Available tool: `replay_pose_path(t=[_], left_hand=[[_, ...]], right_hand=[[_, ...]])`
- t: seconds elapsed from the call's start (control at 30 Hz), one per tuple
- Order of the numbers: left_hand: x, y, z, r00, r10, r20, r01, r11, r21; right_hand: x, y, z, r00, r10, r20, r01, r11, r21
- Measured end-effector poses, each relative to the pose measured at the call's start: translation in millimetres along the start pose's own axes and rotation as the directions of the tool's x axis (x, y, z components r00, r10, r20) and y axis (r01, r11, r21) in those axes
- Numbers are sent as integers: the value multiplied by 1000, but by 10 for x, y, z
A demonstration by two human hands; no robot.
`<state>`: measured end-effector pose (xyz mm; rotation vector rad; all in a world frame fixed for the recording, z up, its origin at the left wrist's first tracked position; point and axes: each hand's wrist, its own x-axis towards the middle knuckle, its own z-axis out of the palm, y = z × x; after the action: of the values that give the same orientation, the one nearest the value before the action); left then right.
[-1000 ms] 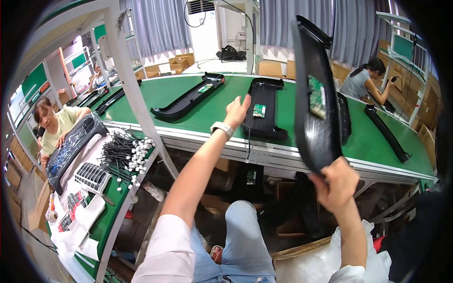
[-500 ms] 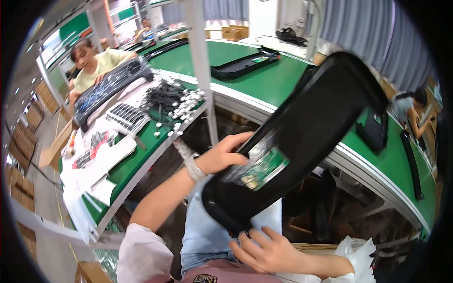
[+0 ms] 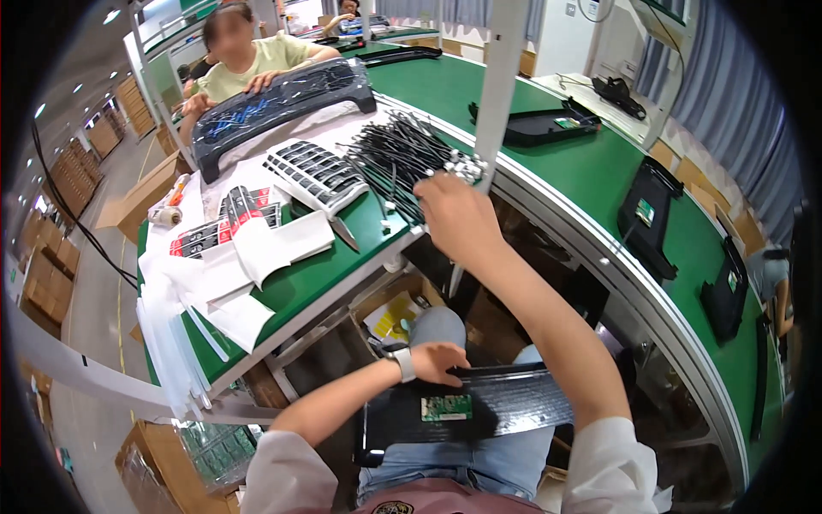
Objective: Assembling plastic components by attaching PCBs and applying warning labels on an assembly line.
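The long black panel (image 3: 479, 403) lies flat across your lap in the lower middle of the frame, with its small green circuit board (image 3: 446, 407) facing up. Your left hand (image 3: 437, 361) rests on the panel's upper edge, fingers curled loosely over it, steadying rather than gripping hard. Your right hand (image 3: 454, 214) is stretched up to the middle of the frame, at the near edge of the pile of black cables (image 3: 398, 158) on the green table (image 3: 325, 265); its fingers are bent down among the white plug ends, but you cannot tell whether a cable is pinched between them. No cable shows on the board, so I judge the panel placed and the wiring still to do. Further out, in the upper left, another person's hands rest on a similar black panel (image 3: 282, 98).
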<state>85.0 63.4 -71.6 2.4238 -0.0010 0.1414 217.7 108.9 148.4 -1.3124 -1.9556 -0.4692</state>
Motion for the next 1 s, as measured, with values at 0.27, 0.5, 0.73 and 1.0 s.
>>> replay_pose_path(t=[0.27,0.5,0.73,1.0], left_hand=[[-573,700,-655,925,-227,-304,179,968,-176],[-855,770,-926,753,-356,-553,161,915,-371],[-508,795,-1310,521,-510,-684,-146,737,-660],[-169,845,-1772,295,-601,-743,-227,711,-666]], right_hand=[[799,623,991,948,227,224,-103,882,-460],[976,767,664,975,221,22,-199,913,-356],[733,705,453,992,121,-33,-122,869,-479],[449,644,192,894,442,-71,-408,869,279]])
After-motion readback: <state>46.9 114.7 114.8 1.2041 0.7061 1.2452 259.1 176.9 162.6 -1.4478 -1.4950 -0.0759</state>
